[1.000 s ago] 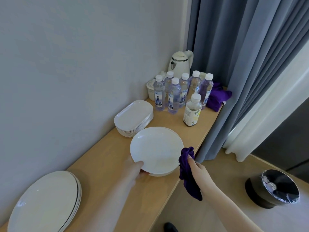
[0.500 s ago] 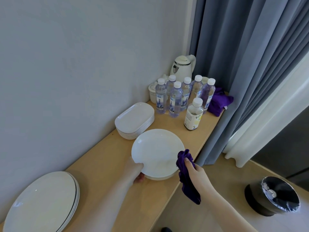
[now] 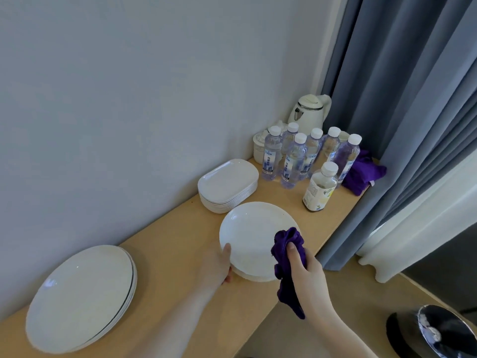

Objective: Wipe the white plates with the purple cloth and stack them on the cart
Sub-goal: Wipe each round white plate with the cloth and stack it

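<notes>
A round white plate tops a small stack on the wooden counter. My left hand grips its near-left rim, thumb on top. My right hand is closed around a purple cloth, whose upper end rests on the plate's right side while the rest hangs below my hand. A stack of large round white plates lies at the near left. Rectangular white plates are stacked behind the round plate. No cart is in view.
Several water bottles, a juice bottle, a white kettle and a second purple cloth crowd the counter's far end. Grey curtains hang on the right. A black bin stands on the floor at lower right.
My right hand has moved the purple cloth from the plate's right edge onto its surface. My left hand keeps its hold on the rim. The camera view has shifted slightly.
</notes>
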Available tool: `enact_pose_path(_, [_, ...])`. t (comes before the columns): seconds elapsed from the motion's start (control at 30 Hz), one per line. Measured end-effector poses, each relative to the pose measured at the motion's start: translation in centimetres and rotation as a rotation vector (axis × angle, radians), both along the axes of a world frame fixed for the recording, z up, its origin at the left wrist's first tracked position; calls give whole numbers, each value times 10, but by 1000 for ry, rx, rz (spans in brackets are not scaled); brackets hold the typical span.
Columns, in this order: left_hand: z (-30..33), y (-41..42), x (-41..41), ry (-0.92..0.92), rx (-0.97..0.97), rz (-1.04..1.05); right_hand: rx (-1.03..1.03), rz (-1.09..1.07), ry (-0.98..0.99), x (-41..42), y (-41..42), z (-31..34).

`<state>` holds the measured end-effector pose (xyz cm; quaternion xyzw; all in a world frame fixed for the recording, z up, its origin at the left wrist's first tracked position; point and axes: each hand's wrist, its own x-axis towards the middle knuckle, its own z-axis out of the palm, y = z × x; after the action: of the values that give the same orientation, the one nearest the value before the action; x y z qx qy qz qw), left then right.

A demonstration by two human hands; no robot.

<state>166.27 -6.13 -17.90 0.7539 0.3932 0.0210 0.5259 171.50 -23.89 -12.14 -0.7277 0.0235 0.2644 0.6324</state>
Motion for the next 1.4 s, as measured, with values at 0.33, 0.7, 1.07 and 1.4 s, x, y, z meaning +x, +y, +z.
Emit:
enact_pose_path(0.33, [24,40,-113,-30,440,383,85,567,-88,-36,117,8])
enact_pose_path(0.7, [-10,114,-237,308,312,916,33,890,-111,-106,225,-5])
enact_pose_path(1.07, [-28,137,-262,195,-46,859,-96,920,-229,-139,259,-43])
enact_pose_path(1.4, [-34,130,-257,117,-30,865,-101,900,-252,-139,263,-60])
